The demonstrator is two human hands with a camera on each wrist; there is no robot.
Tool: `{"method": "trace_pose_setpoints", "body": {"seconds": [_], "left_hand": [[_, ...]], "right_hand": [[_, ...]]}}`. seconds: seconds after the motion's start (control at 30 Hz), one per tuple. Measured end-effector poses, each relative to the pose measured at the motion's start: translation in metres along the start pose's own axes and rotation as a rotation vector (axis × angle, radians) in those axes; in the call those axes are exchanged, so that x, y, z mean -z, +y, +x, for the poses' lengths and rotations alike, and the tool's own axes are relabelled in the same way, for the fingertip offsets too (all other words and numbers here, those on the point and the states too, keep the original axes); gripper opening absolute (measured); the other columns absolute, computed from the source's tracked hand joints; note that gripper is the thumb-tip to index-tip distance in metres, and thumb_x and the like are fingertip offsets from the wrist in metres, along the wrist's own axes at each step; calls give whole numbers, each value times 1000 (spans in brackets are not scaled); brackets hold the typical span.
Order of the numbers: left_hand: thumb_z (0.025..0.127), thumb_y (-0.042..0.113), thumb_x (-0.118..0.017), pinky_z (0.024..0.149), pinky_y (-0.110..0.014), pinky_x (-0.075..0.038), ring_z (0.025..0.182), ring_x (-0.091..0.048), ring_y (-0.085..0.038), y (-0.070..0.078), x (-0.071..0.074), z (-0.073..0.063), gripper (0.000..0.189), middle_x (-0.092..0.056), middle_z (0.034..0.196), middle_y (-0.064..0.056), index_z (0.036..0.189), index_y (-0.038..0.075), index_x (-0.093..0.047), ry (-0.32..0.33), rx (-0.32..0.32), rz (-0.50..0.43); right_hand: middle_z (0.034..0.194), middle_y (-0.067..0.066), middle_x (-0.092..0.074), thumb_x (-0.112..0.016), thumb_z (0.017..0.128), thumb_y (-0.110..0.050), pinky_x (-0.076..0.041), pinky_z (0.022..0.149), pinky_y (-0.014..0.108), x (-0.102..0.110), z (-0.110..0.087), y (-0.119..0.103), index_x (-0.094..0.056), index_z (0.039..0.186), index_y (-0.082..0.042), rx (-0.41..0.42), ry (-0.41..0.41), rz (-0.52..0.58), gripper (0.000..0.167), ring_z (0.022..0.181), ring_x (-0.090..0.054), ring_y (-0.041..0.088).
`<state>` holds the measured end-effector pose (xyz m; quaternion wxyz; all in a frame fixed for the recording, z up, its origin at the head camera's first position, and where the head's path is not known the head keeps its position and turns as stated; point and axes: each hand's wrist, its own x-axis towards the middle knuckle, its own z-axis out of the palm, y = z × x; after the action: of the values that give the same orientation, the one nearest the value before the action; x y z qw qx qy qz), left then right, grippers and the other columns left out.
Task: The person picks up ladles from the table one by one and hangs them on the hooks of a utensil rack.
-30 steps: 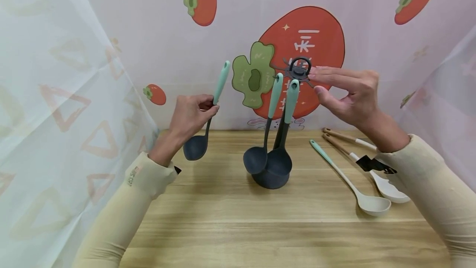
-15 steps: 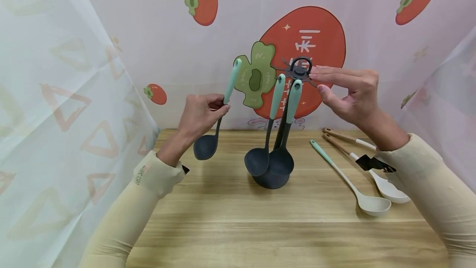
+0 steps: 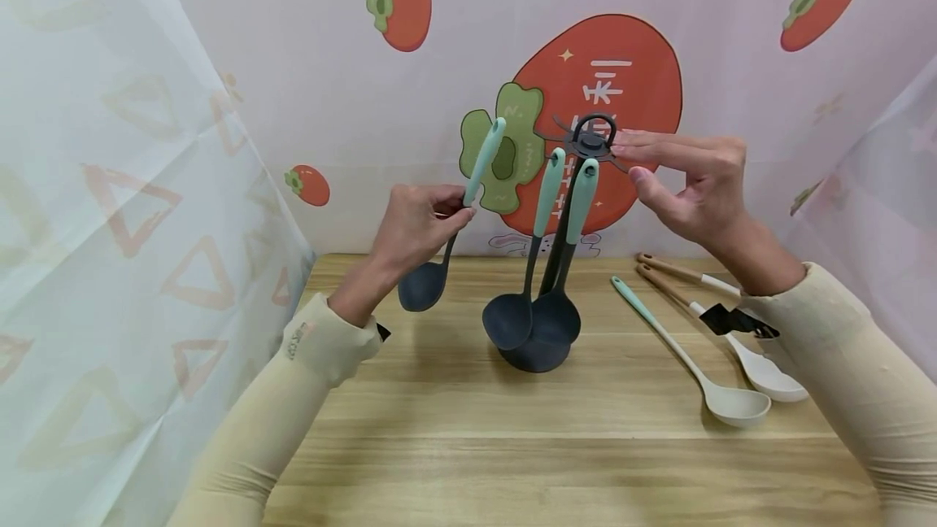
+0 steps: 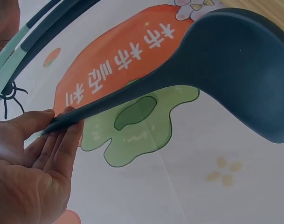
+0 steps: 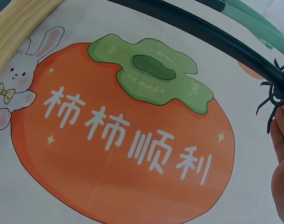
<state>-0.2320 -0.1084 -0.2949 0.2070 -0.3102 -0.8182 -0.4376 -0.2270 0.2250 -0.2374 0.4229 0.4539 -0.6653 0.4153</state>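
A: "Pale wood-grain table (image 3: 439, 478) below, and on it the dark grey, plastic-looking stand with a crown of hooks (image 3: 558, 246). Two mint-handled, dark-bowled ladles (image 3: 507, 321) hang there."

B: "And the loose mint-handled ladle with a rounded dark bowl (image 3: 423, 287)? Head view partly hides that bowl behind the hand."

A: "Left wrist view shows nearly all of it! Left hand (image 3: 424, 222) pinches where handle meets shaft: handle above the grip, bowl below, left of the stand."

B: "Right hand (image 3: 691, 181): fingers extended, seemingly touching the crown; thumb contact, I can't tell."
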Motion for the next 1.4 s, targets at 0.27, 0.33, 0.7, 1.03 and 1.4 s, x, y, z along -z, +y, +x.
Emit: {"method": "trace_pose_setpoints", "body": {"seconds": [0.27, 0.33, 0.7, 1.03, 1.4], "left_hand": [[92, 0, -80, 77, -34, -65, 83, -80, -20, 4, -6, 3, 22, -81, 97, -13, 113, -2, -81, -22, -41, -9], [91, 0, -80, 77, -34, -65, 83, -80, -21, 5, -7, 4, 22, -81, 97, -14, 113, -3, -81, -25, -47, -7], [91, -1, -81, 77, -35, -65, 85, -80, -21, 4, -16, 9, 19, -81, 97, -14, 110, -3, -81, -61, -63, -2], [93, 1, -80, 78, -34, -65, 87, -80, -22, 5, -21, 11, 22, -81, 100, -15, 114, -3, -80, -70, -69, -18], [94, 3, -79, 77, -32, -64, 85, -80, -20, 7, -27, 16, 18, -81, 98, -13, 112, -1, -82, -100, -88, -19]], "right_hand": [[91, 26, -78, -74, 94, -28, -57, 98, 26, 0, 1, 0, -78, 92, 15, -13, 13, 58, 43, 109, -77, 16], [92, 24, -79, -74, 93, -26, -57, 98, 26, 0, 1, 0, -78, 92, 16, -15, 14, 69, 41, 108, -77, 16], [94, 18, -80, -74, 94, -25, -58, 95, 22, -1, 1, 1, -77, 90, 17, -17, 14, 106, 42, 108, -78, 16], [95, 18, -81, -74, 94, -24, -58, 95, 23, -2, 1, 2, -76, 92, 18, -17, 17, 123, 42, 109, -77, 18], [96, 16, -81, -73, 93, -23, -58, 96, 24, -3, 1, 3, -77, 91, 17, -23, 14, 118, 41, 109, -77, 17]]}}
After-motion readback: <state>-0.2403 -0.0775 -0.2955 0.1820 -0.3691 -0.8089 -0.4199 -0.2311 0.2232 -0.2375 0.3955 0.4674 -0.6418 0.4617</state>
